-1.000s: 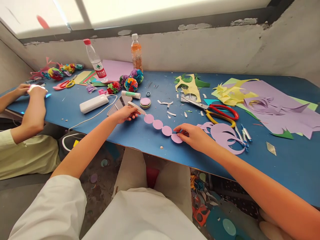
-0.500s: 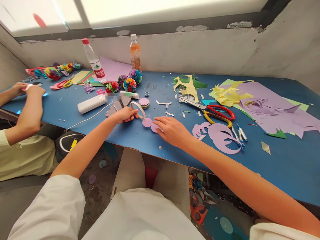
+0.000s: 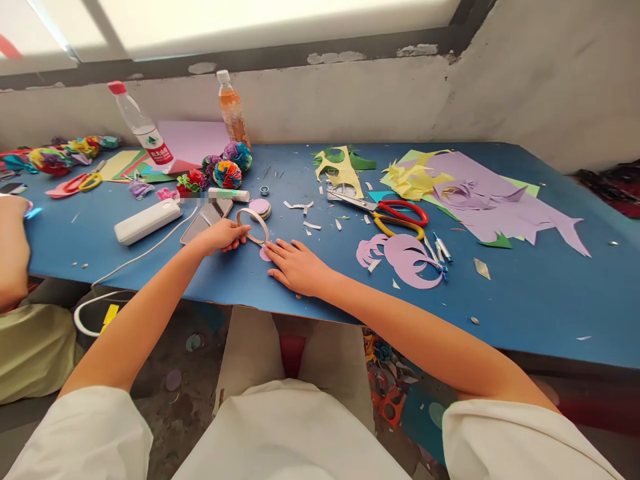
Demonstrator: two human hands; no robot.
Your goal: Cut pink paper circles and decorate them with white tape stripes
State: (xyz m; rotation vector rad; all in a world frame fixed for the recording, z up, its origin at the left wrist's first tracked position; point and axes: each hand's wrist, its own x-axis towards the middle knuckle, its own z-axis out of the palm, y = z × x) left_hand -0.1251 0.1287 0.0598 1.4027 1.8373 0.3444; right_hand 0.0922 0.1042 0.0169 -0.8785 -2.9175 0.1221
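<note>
Behind, a bottle (image 3: 233,112) holds orange drink (image 3: 230,100); left hand (image 3: 223,237) pinches a ring (image 3: 261,224), right hand (image 3: 299,267) lies flat.

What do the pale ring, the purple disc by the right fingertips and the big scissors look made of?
Pale ring: paper or plastic tape, perhaps, from its thin, smooth band. Purple disc: likely matte paper, flat and evenly coloured. Scissors: blades probably metal, shiny grey; handles seemingly plastic, red and yellow.
</note>
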